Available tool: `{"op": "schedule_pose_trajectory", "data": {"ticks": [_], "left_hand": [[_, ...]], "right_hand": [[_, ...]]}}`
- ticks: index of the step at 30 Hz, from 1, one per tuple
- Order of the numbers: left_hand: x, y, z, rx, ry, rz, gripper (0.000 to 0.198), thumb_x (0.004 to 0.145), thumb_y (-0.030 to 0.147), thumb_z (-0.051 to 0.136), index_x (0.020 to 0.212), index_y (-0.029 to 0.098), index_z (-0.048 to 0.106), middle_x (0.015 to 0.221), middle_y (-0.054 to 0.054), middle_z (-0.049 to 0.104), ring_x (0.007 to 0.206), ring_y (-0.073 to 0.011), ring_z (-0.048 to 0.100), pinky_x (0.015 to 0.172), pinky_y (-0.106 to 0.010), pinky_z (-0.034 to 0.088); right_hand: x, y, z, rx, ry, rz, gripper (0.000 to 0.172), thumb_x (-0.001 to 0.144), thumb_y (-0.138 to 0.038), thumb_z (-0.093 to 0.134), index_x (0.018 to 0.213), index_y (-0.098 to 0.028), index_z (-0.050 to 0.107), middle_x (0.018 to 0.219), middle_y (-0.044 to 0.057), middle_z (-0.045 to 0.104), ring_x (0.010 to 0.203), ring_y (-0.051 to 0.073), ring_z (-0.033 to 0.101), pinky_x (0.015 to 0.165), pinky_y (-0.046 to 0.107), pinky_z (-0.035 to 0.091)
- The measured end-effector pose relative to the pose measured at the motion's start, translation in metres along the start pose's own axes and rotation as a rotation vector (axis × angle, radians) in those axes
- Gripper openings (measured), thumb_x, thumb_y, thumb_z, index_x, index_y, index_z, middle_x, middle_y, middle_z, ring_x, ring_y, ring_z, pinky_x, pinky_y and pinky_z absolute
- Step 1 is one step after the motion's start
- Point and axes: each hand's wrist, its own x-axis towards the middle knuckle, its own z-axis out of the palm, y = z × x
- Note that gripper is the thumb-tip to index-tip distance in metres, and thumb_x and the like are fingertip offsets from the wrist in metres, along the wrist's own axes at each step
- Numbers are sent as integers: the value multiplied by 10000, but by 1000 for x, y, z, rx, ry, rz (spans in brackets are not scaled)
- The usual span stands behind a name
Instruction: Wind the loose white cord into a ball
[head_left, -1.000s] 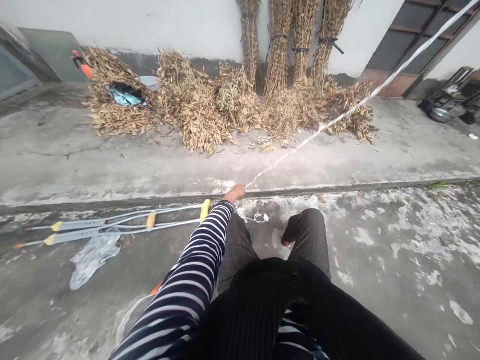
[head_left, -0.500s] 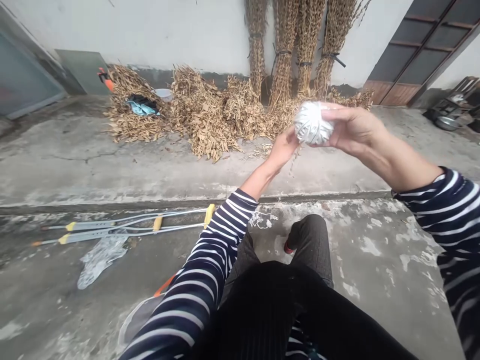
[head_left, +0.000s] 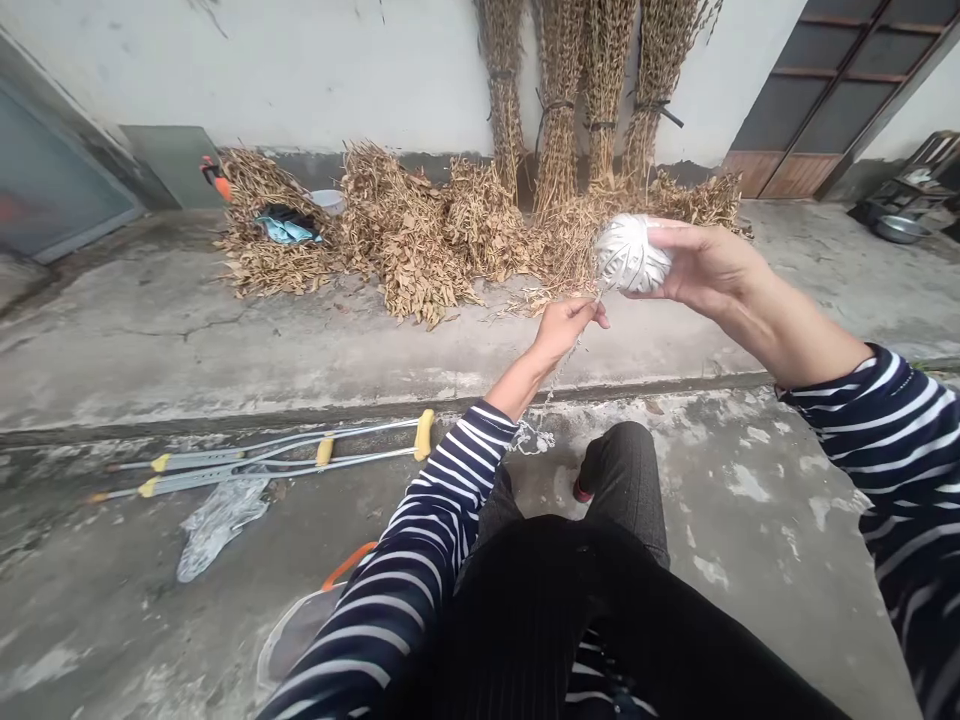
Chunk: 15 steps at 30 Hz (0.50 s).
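A ball of white cord point(head_left: 632, 256) is held up in front of me by my right hand point(head_left: 709, 262), thumb on top and fingers beneath. Just below and left of it, my left hand point(head_left: 568, 328) pinches the strand point(head_left: 598, 298) that leads off the ball. From that pinch the loose cord point(head_left: 551, 385) hangs down. It ends in a small tangled heap point(head_left: 534, 438) on the ground in front of my knees.
A pair of crutches point(head_left: 285, 458) lies at left beside a clear plastic bag point(head_left: 223, 520). Dry plant stalks point(head_left: 412, 235) are piled along the wall, with tied bundles point(head_left: 559, 110) standing upright. A low concrete step edge point(head_left: 225, 420) crosses in front. A metal basin point(head_left: 900, 230) stands far right.
My left hand has moved down, away from the ball, and now pinches the strand below it. The ball stays in my right hand, slightly turned. The view has shifted a little.
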Motion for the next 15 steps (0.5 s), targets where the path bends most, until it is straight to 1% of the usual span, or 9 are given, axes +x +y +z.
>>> {"op": "schedule_pose_trajectory", "data": {"ticks": [2,4,7,11,15], "left_hand": [[-7,-7,-2,-10,-16,-32,235,976,294,612,854,141,743,831,-60,787,929,-177,707,1048,-307,471],[-15,-12,-4,-25,-45,-58,233,964,303,627,847,139,744,846,-68,792,938,-181,707,1035,-313,481],[-26,-15,-6,-96,-120,-84,241,937,338,670,827,135,738,846,-74,791,928,-187,713,1040,-331,486],[-36,-6,-8,-266,-222,-132,255,912,391,729,871,140,717,837,-74,780,981,-214,745,1064,-356,483],[-41,5,-7,-352,-294,-186,276,906,408,737,849,145,674,739,-64,734,987,-244,758,1048,-378,491]], "right_hand": [[-2,-4,-1,14,34,-10,342,799,-165,768,1137,-183,718,1111,73,755,967,208,692,934,462,623],[-4,-9,0,42,72,-17,290,832,-120,728,1121,-155,720,1095,71,759,953,192,675,981,482,595],[-6,-20,0,90,135,-46,219,859,-79,667,1060,-146,723,1031,42,763,961,178,664,1046,508,554],[0,-33,-1,92,232,-69,187,849,-72,651,990,-171,723,914,11,765,998,172,673,1094,499,521],[8,-43,-2,134,347,-103,175,906,-26,590,935,-159,700,804,-25,744,955,149,682,1141,492,503]]}}
